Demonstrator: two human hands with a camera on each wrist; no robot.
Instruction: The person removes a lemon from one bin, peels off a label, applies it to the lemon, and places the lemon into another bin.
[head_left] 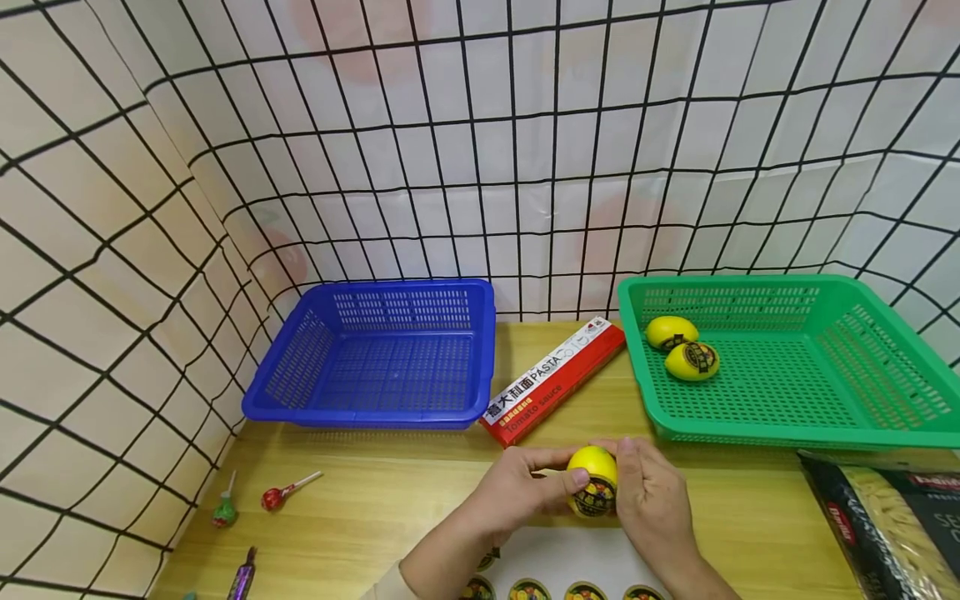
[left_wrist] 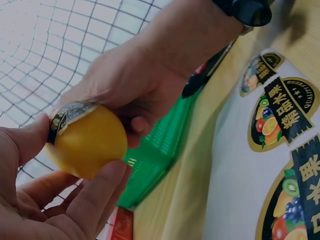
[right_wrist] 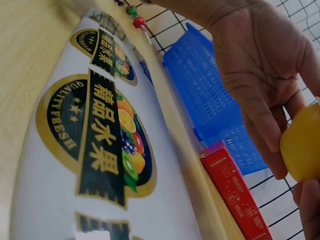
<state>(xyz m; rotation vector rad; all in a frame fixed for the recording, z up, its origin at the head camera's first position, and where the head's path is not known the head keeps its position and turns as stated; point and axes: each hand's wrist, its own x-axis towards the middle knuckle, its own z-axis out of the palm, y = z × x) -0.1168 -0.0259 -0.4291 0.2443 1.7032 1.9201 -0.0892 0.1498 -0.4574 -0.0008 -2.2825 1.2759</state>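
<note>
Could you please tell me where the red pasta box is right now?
In the head view, the red pasta box lies on the table between the blue basket and green basket.

Open wooden tabletop (head_left: pixel 375 508) left of the long red pasta box (head_left: pixel 555 379), wide enough for a hand, broken only by two wrapped lollipops (head_left: pixel 255 500) and a purple wrapped sweet (head_left: pixel 242 577) far to the left of that box. Just left of the box, touching it, an empty blue perforated plastic basket (head_left: pixel 378 354); just right of it, a green perforated plastic basket (head_left: pixel 795 358), mostly bare floor beyond two yellow lemons (head_left: pixel 682 348). Narrow lane of bare wood in front of the box. White sticker sheet (head_left: pixel 558 558) nearer, lying flat. Dark pasta bag (head_left: pixel 888 521) blocking the right edge. Grid-patterned curtain (head_left: pixel 480 142) closing off back and left.
</note>
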